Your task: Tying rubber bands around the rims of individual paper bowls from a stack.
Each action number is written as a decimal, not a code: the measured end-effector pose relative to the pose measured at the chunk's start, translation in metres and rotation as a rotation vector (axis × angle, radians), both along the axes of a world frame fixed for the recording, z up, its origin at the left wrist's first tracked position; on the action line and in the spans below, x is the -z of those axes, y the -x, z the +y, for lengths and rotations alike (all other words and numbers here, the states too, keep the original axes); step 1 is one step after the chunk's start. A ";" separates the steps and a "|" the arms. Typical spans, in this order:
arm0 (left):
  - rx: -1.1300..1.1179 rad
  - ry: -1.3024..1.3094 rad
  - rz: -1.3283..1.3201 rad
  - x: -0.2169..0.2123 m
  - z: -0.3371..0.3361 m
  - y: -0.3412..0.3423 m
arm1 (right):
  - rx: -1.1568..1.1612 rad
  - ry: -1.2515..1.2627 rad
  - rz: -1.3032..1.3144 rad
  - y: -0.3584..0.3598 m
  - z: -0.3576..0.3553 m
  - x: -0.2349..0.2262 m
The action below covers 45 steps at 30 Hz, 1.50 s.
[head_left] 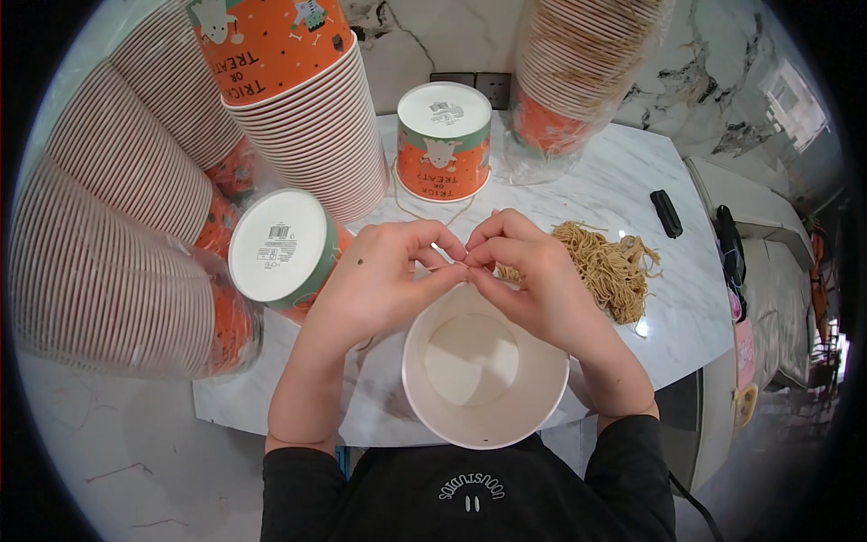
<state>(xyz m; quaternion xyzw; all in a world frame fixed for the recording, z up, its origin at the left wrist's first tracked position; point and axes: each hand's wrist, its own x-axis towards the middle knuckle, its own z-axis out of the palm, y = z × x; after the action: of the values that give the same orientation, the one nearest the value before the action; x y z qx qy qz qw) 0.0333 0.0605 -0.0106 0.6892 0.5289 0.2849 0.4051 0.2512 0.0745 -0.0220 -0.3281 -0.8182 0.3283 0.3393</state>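
A white-lined paper bucket [424, 397] stands open end up on the table in front of me, with a small dark spot on its near rim. Over its far rim, my left hand [384, 275] and my right hand [524, 271] meet with fingertips pinched together. Whatever lies between them is tiny and mostly covered by the fingers; I cannot tell if it is twine. Right of my right hand lies a loose heap of tan twine [610, 271]. An upside-down orange and green bucket [442, 167] stands beyond my hands, with a thin cord trailing from it.
Another bucket [280, 248] sits bottom up beside my left hand. Tall nested bucket stacks fill the left side, one unwrapped stack [307, 126] and several in plastic. A wrapped stack [578, 72] rises at the back right. A small black object [666, 214] lies near the table's right edge.
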 end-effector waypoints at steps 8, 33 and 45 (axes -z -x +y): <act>-0.027 -0.008 -0.031 0.000 0.002 0.009 | -0.030 -0.037 0.057 0.006 -0.001 0.003; 0.075 0.287 -0.470 0.023 0.029 0.013 | -0.014 -0.036 0.033 0.004 0.008 0.010; 0.111 0.378 -0.488 0.021 0.031 0.016 | -0.001 0.041 0.081 0.009 0.001 0.000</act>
<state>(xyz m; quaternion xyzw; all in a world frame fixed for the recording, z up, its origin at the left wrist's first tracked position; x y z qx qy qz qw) 0.0173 0.0917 -0.0320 0.5409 0.4212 0.3159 0.6559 0.2422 0.0750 -0.0224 -0.3210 -0.7971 0.3582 0.3652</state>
